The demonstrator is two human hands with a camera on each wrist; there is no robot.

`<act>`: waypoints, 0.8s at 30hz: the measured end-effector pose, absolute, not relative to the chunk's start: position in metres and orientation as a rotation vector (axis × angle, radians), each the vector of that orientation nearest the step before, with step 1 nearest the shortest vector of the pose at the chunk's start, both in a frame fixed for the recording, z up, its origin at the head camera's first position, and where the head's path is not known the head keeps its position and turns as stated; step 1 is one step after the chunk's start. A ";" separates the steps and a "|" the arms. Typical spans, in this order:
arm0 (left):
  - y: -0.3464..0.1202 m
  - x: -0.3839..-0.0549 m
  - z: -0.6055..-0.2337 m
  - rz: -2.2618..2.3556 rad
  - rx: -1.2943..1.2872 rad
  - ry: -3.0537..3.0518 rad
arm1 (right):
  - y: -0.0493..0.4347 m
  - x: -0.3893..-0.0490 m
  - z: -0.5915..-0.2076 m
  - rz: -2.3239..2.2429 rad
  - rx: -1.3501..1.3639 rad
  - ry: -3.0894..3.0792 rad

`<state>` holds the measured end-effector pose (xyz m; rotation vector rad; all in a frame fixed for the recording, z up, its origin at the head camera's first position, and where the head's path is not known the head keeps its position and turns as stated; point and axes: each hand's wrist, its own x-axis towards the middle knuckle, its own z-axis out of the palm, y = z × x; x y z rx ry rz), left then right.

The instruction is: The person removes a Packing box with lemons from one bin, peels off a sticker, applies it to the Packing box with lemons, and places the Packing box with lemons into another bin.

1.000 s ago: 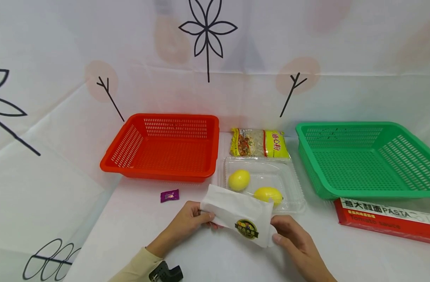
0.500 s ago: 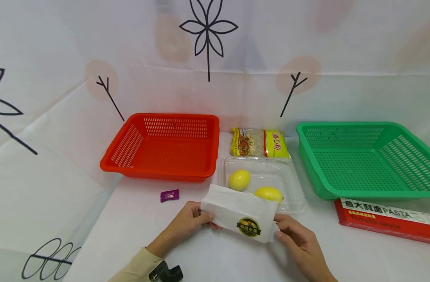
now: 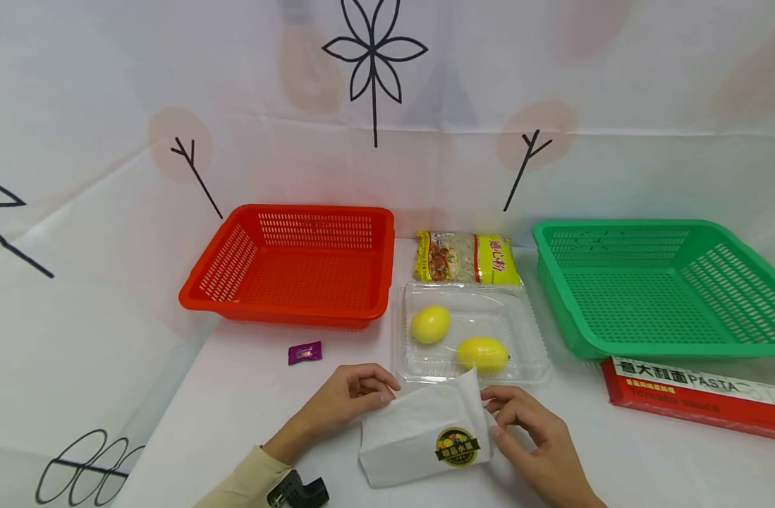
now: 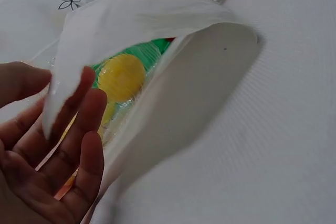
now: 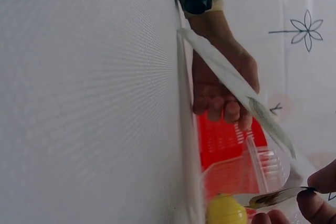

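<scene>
One white bag [image 3: 419,432] was held just on the near side of the tray [image 3: 470,314]. The right hand [image 3: 544,443] pinched one edge, probably to keep the limp thing from slumping, while the left hand [image 3: 343,402], fingers loose and parted, lightly touched the opposite side, towards the tray. Two lemons [image 3: 431,324] sat inside the tray, presumably so they wouldn't roll. Compared with the earlier frame, the bag had tipped away from the tray, baring more lemon, and the left fingers had slackened.

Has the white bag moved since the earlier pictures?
Yes: in the head view, the white bag has moved down the picture, relative to the clear tray.
</scene>
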<state>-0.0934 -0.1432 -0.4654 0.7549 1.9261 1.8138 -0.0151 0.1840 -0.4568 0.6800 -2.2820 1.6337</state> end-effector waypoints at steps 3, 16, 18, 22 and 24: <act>-0.143 -0.093 -0.466 1.819 0.773 1.896 | 0.184 -0.016 -0.460 1.612 0.711 -2.247; -0.140 -0.090 -0.464 1.777 0.886 1.829 | 0.181 -0.016 -0.459 1.540 0.628 -2.259; -0.140 -0.090 -0.465 1.764 0.887 1.863 | 0.181 -0.016 -0.459 1.510 0.611 -2.278; -0.140 -0.091 -0.467 1.705 0.868 1.994 | 0.180 -0.015 -0.460 1.455 0.596 -2.294; -0.139 -0.091 -0.467 1.662 0.864 2.061 | 0.180 -0.015 -0.461 1.454 0.627 -2.284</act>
